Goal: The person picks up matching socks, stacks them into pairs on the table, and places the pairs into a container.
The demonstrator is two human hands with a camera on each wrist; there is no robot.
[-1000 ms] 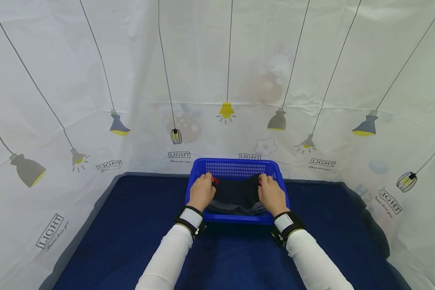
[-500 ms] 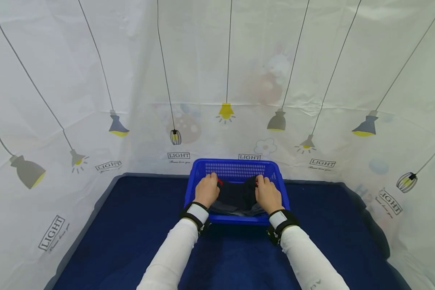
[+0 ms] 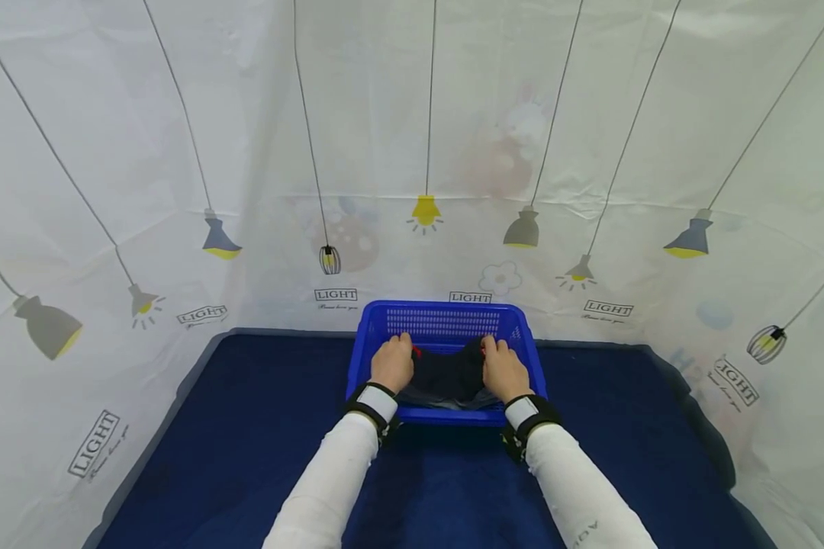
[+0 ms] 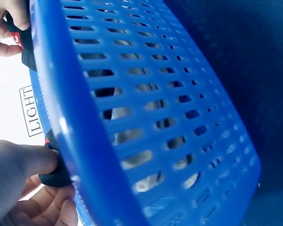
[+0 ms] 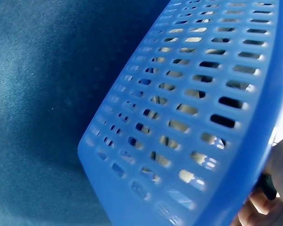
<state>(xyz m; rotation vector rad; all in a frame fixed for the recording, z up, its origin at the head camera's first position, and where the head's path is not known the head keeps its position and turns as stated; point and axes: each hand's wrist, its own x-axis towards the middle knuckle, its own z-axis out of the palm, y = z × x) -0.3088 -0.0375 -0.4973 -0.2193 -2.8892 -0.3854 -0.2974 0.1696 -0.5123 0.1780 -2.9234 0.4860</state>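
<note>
A black cloth garment (image 3: 449, 374) with red at its top edge stretches between my two hands inside a blue plastic basket (image 3: 446, 307). My left hand (image 3: 393, 364) pinches one upper corner, while my right hand (image 3: 506, 371) pinches the other. The cloth sags a little in the middle. Grey cloth (image 3: 446, 401) shows beneath it, low in the basket. In the left wrist view, my left thumb and fingers (image 4: 35, 188) grip a fold of black cloth (image 4: 56, 175) just past the basket's rim. The right wrist view shows my right hand (image 5: 278, 197) partly hidden by the rim.
The basket stands on a dark blue cloth surface (image 3: 261, 450), near its back edge. Behind and on both sides hangs a white sheet (image 3: 378, 99) printed with lamps. Pale striped fabric (image 5: 186, 176) shows through the basket's slots.
Both hands have drawn closer together and slightly lower, the left moving right and the right moving left. The black garment between them has slackened and narrowed.
</note>
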